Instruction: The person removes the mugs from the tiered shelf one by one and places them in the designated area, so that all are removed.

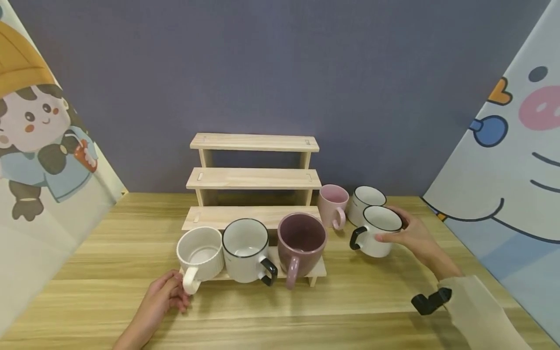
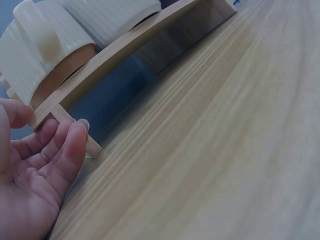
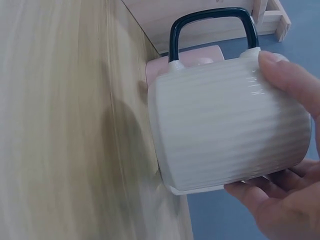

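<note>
My right hand (image 1: 413, 236) grips a white mug (image 1: 379, 243) with a black rim and black handle, thumb on the near side and fingers round the far side. In the right wrist view the ribbed white mug (image 3: 220, 125) looks lifted, its shadow on the table. My left hand (image 1: 163, 295) pinches the front left corner of a stepped wooden rack (image 1: 253, 179), thumb above the board (image 2: 45, 110) and fingers below. On the rack's lowest step stand a cream mug (image 1: 205, 260), a black-rimmed white mug (image 1: 242, 265) and a purple mug (image 1: 302, 255).
Right of the rack, a pink mug (image 1: 328, 209) and another black-rimmed white mug (image 1: 360, 199) stand behind the held mug. A grey-blue panel (image 1: 262, 73) rises at the back of the wooden table (image 1: 245, 321). Cartoon-printed panels (image 1: 520, 160) flank both sides.
</note>
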Available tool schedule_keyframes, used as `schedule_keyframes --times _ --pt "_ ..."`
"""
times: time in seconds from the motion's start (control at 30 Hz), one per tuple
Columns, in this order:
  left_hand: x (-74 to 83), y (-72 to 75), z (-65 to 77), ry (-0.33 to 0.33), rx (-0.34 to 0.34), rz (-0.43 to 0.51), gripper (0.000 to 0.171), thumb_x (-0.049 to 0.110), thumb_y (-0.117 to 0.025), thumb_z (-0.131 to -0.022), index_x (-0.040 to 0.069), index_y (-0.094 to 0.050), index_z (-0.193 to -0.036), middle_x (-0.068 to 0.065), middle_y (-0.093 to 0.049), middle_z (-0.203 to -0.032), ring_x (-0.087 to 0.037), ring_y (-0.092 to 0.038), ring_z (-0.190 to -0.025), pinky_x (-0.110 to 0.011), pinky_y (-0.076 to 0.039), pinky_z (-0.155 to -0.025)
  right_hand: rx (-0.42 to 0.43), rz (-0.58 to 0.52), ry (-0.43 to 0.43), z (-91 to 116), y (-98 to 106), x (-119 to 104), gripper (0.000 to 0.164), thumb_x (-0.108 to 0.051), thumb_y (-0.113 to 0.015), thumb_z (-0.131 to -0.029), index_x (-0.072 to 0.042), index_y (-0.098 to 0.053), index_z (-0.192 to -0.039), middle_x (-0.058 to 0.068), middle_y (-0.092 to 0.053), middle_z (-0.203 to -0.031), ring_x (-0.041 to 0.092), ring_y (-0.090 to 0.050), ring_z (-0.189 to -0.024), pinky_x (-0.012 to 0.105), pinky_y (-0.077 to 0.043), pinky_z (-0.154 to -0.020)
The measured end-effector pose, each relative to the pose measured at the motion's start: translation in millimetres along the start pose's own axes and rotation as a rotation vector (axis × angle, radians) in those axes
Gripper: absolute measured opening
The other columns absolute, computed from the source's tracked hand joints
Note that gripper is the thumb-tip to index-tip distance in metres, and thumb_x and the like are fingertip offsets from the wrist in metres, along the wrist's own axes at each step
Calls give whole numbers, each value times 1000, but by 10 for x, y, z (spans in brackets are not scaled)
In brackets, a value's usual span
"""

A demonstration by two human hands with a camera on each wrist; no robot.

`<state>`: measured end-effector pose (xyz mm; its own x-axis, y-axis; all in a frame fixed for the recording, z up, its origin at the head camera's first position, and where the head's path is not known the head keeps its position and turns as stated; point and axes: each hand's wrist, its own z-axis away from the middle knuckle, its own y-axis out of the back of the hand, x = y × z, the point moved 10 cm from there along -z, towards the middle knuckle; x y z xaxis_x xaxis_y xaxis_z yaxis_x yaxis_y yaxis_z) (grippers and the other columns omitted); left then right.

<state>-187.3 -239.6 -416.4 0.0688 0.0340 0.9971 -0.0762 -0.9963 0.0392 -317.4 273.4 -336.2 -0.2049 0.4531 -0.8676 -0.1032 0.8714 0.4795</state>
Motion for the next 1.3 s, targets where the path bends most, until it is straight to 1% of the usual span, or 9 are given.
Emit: schedule_keyframes --times 0.07,0.2,0.4,0.63,0.93,1.13,1.3 --pt "2 14 1 1 16 -7 25 15 -33 -104 7 -53 -92 0 -60 -73 -9 -59 -62 -26 -54 -53 -2 -15 -2 20 0 24 77 -8 -78 -77 1 -35 -140 -10 -53 -113 -4 -54 -99 13 -49 -81" --pt "4 22 8 -1 28 -11 25 15 -33 -104 7 -54 -92 0 -60 -72 -10 -58 -62 -26 -54 -52 -2 -10 -19 71 11 96 77 -8 -78 -77 2 -35 -140 -11 -53 -112 -4 -54 -97 13 -49 -80" --pt "24 10 -10 -21 29 2 26 13 -33 -104 10 -55 -90 0 -60 -72 -9 -58 -61 -26 -54 -51 17 -12 2 108 42 147 77 -6 -78 -76 3 -35 -140 -12 -54 -112 -4 -53 -98 12 -48 -80" --pt "11 7 -4 -6 27 7 25 16 -34 -104 9 -55 -91 0 -60 -72 -9 -58 -62 -25 -54 -52 19 54 -43 155 74 294 80 -11 -79 -77 1 -34 -142 -15 -52 -113 -9 -50 -98 11 -46 -79" --pt "2 17 -6 -7 28 6 25 15 -34 -104 8 -54 -91 -1 -61 -71 -9 -58 -61 -26 -54 -51 43 63 -14 164 115 347 81 -9 -79 -77 2 -33 -142 -15 -51 -113 -10 -50 -98 9 -45 -79" --pt "1 15 -11 -5 34 2 24 15 -34 -104 7 -53 -92 -1 -61 -71 -9 -58 -61 -26 -54 -51 44 51 14 176 139 374 80 -8 -79 -77 2 -33 -141 -20 -51 -113 -9 -51 -99 9 -45 -79" --pt "2 18 -6 -5 38 -2 24 15 -34 -104 6 -53 -92 -1 -60 -70 -10 -58 -60 -27 -54 -51 46 46 52 179 168 376 78 -5 -78 -76 2 -34 -141 -21 -51 -112 -9 -51 -99 9 -45 -79"
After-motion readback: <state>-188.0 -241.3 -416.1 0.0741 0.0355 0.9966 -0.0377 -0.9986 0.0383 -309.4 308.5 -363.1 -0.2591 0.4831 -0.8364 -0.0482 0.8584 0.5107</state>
